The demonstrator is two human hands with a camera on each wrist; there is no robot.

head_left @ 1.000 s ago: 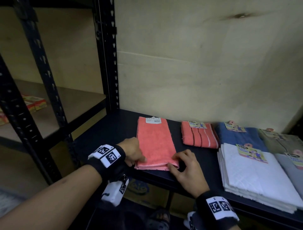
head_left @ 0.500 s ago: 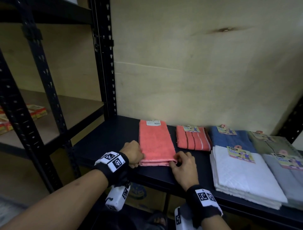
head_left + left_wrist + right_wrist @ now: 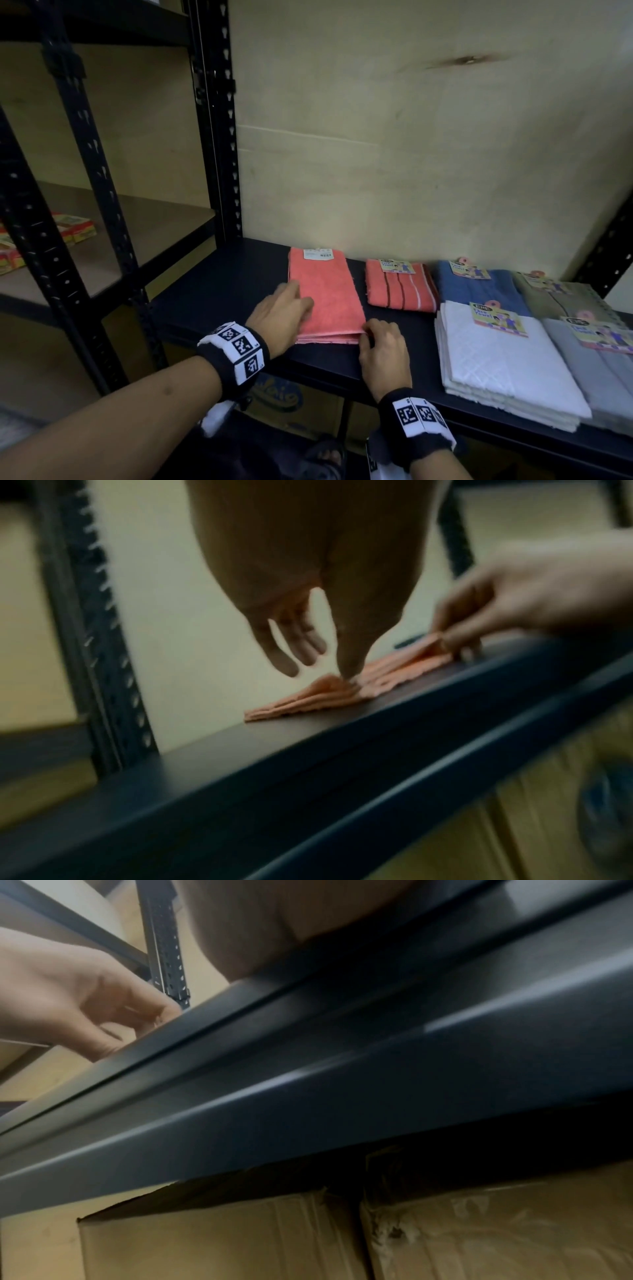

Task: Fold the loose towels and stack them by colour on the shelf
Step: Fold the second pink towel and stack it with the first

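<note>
A folded coral towel (image 3: 325, 294) lies flat on the dark shelf (image 3: 219, 301), with a white tag at its far end. My left hand (image 3: 298, 298) lies along the towel's left edge with its fingers straight. In the left wrist view the left hand's (image 3: 308, 658) thumb presses down on the coral towel (image 3: 308, 699) near its front corner. My right hand (image 3: 368, 334) sits at the near right corner with its fingers curled. The left wrist view shows the right hand (image 3: 455, 642) pinching that corner's layers. The right wrist view shows only the shelf's front rail (image 3: 342, 1096).
To the right lie a striped coral towel (image 3: 400, 287), a blue towel (image 3: 479, 287), an olive towel (image 3: 565, 294), a white stack (image 3: 496, 359) and a grey stack (image 3: 599, 373). A black upright post (image 3: 212, 120) stands at left. A cardboard box (image 3: 240, 1240) sits under the shelf.
My left hand has uncurled and slid forward along the towel's left edge. My right hand has stayed at the near right corner. The head view has drawn closer.
</note>
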